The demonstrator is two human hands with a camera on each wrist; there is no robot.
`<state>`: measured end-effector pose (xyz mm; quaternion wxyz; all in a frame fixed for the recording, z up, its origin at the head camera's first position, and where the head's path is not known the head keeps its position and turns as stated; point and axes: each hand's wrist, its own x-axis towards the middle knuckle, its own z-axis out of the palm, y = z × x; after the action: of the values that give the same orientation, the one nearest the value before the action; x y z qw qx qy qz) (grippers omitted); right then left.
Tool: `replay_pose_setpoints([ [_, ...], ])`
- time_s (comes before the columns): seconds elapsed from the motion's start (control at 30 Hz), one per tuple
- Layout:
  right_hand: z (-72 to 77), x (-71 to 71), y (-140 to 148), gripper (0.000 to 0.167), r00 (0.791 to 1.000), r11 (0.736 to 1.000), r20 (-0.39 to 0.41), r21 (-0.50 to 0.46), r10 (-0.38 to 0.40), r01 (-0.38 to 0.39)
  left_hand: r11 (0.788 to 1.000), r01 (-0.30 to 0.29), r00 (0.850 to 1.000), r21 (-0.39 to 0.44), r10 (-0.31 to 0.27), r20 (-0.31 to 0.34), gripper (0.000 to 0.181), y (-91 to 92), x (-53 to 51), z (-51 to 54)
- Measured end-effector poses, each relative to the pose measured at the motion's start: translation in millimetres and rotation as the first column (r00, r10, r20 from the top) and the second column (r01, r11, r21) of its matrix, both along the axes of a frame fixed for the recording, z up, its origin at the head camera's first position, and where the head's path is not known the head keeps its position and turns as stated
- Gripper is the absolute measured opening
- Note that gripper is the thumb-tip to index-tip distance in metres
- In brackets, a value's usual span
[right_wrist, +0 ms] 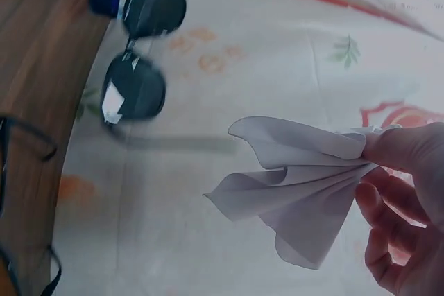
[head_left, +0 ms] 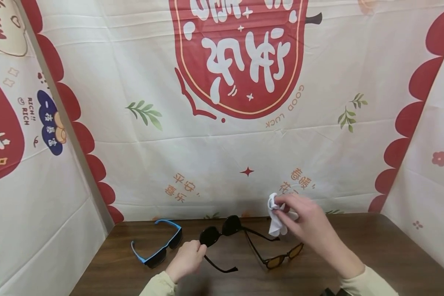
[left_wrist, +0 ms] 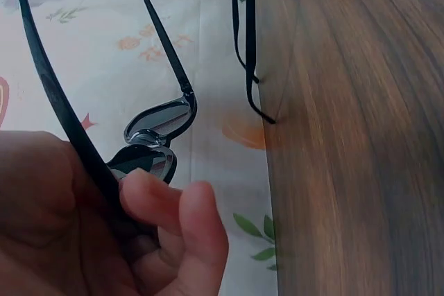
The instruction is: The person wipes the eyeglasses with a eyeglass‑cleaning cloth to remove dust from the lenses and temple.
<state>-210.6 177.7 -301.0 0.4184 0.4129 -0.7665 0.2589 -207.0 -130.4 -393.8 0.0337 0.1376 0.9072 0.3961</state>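
Black sunglasses with dark round lenses are gripped at one end by my left hand, lifted with both temples spread. The left wrist view shows my fingers curled at the hinge of one temple. My right hand pinches a white cloth between thumb and fingers, to the right of the sunglasses. In the right wrist view the cloth fans out in folds and hangs apart from the lenses.
Blue-framed sunglasses lie on the left of the brown wooden table. Glasses with amber lenses lie right of centre. A printed white cloth backdrop rises behind the table. A dark object shows at the bottom edge.
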Motion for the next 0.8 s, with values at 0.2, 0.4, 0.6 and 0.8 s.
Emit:
replay_pose_setpoints([
  [0.2, -19.7, -9.7, 16.3, 0.034, 0.998, 1.0, 0.061, 0.019, -0.017, 0.016, 1.0, 0.008, 1.0, 0.025, -0.008, -0.005, 0.029, -5.4, 0.3, 0.7],
  [0.4, -48.1, -12.7, 17.8, 0.034, 0.958, 0.998, 0.279, -0.011, 0.065, -0.065, 0.999, 0.033, 0.999, 0.02, -0.032, -0.031, 0.03, -2.0, 2.2, 1.5],
  [0.6, -65.7, -15.8, 16.7, 0.023, 0.875, 0.986, 0.455, -0.05, 0.165, -0.16, 0.999, 0.053, 0.997, 0.013, -0.052, -0.057, 0.03, 4.3, 3.9, 4.8],
  [0.8, -70.4, -20.9, 15.1, 0.018, 0.836, 0.987, 0.525, -0.057, 0.16, -0.153, 0.996, 0.086, 0.995, 0.003, -0.086, -0.053, 0.031, 8.8, 6.3, 9.3],
])
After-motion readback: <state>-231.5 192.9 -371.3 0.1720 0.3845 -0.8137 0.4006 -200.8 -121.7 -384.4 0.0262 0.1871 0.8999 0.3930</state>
